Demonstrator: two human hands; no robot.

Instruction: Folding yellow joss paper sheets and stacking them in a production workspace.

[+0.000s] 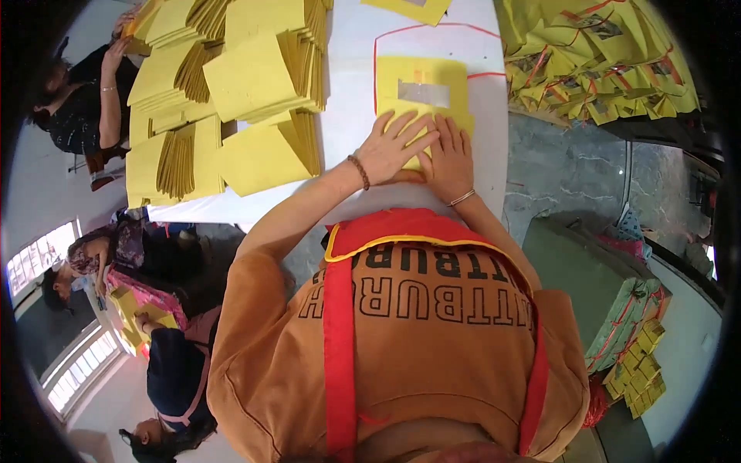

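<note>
A yellow paper sheet with a silver foil square lies on the white table inside a red outline. My left hand and my right hand press flat side by side on the sheet's near, folded edge, fingers spread. Neither hand grips anything. A beaded bracelet is on my left wrist and a thin band on my right wrist.
Fanned stacks of folded yellow paper fill the table's left half. A heap of yellow bundles tied with red string lies at the right. More bundles sit on the floor. Other people work at the left.
</note>
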